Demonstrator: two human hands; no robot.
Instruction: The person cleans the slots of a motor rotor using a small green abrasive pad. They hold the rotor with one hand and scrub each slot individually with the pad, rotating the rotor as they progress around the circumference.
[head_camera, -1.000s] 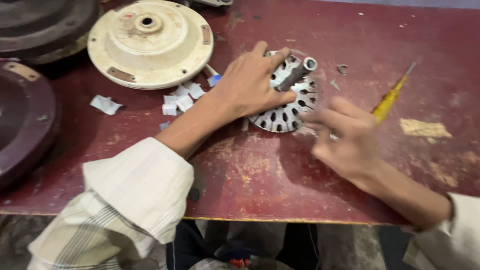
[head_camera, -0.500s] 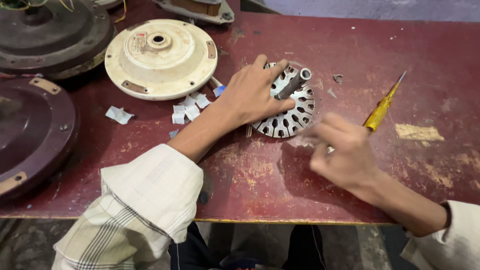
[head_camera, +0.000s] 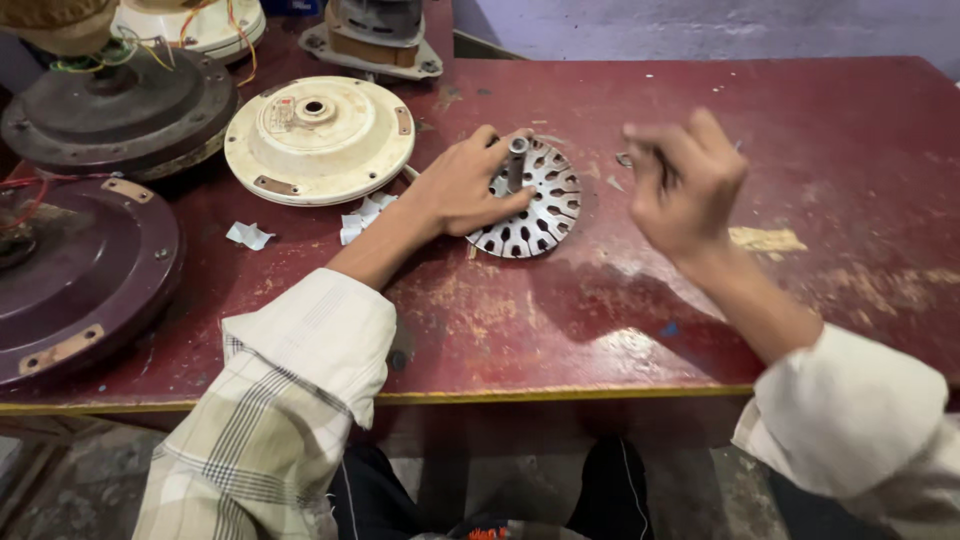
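Head view: left hand (head_camera: 462, 188) on slotted disc (head_camera: 535, 203)

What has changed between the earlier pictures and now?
The right hand has lifted off the table and is blurred; the yellow-handled screwdriver it held earlier is no longer visible. The left hand stays on the slotted metal stator disc, beside the cream fan cover.

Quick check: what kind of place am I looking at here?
Likely a ceiling-fan repair bench: a slotted metal core under the left hand, a cream fan housing and dark housings on a worn red table.
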